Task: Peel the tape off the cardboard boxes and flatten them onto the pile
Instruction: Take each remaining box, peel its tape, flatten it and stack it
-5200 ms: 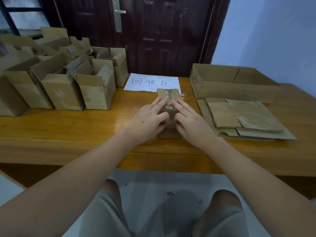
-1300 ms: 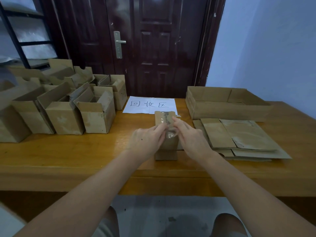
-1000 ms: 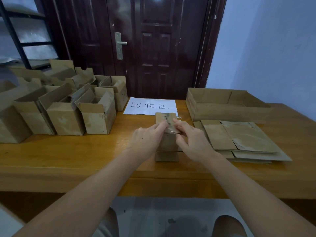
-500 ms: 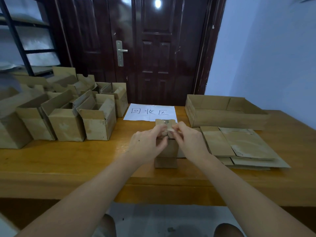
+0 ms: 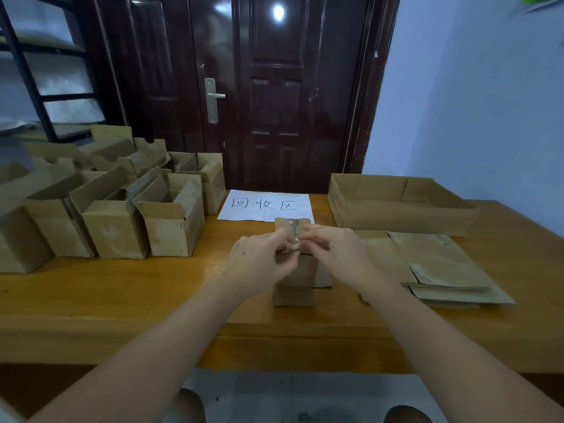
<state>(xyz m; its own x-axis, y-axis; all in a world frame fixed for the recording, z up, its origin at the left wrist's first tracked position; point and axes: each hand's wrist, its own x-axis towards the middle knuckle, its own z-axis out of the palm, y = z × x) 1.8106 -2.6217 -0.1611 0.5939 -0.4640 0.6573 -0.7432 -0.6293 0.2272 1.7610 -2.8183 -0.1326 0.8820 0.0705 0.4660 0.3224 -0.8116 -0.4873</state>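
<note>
table (image 5: 91, 288): wooden, carrying everything; the box stands near its front edge, under the fingers.
open boxes (image 5: 171, 221): a cluster well to the left of the fingers, upright with flaps raised; by my reading, still to be stripped and flattened.
tray (image 5: 396, 206): shallow cardboard, beyond and right of the fingers.
pile (image 5: 433, 267): flattened boxes just right of the right hand.
sheet (image 5: 265, 206): white paper just beyond the fingers, handwritten 回收区.
box (image 5: 294, 279): small, upright, below and between both hands; no readable print on it.
left hand (image 5: 259, 261): fingers curled, pinching the tape.
right hand (image 5: 335, 251): fingertips pressed together on the same tape.
tape (image 5: 294, 244): a second ago it lay along the box top; now a loose end is lifted between the fingertips, so peeling is under way and flattening comes after.
</note>
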